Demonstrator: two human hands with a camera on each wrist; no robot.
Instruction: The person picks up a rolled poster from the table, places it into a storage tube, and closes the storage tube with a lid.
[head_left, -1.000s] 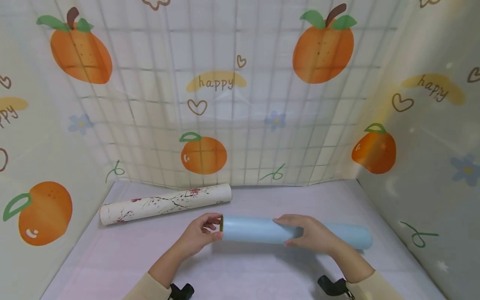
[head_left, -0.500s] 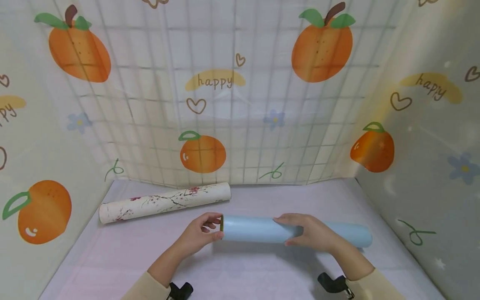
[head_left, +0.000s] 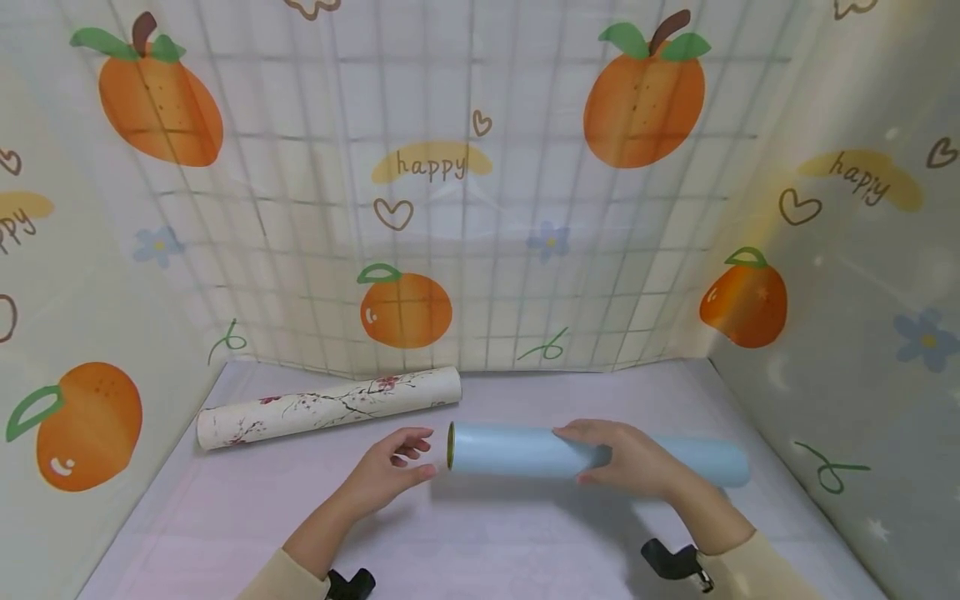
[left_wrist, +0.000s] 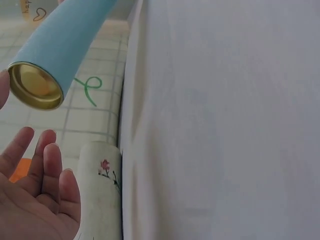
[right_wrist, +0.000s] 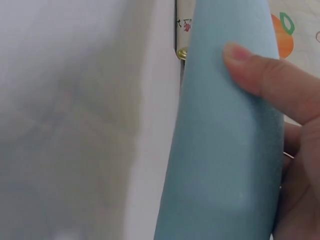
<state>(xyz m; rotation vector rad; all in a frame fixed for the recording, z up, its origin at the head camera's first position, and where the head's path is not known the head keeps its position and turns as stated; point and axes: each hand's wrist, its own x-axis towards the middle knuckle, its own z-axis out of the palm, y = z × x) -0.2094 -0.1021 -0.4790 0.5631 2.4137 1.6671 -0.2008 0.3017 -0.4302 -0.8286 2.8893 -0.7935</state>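
Observation:
A long light-blue tube point(head_left: 502, 450) with a gold-coloured metal end lies nearly level across the middle of the head view, its left end above the table. My right hand point(head_left: 633, 458) grips it round the middle; in the right wrist view the thumb point(right_wrist: 272, 77) presses on the blue surface. Just off the tube's left end is my left hand point(head_left: 386, 473), its fingers loosely bent and holding nothing. The left wrist view shows a gap between most of these fingers point(left_wrist: 52, 160) and the gold end point(left_wrist: 37, 87).
Behind, at the back left of the table point(head_left: 480, 542), rests a white tube point(head_left: 330, 408) printed with blossom branches. A curtain point(head_left: 465, 208) with oranges and a grid stands at the back, and similar printed sheets rise on both sides.
My left hand has let go of the blue tube's left end and drawn slightly left. The tube, in my right hand, has shifted a little right and up.

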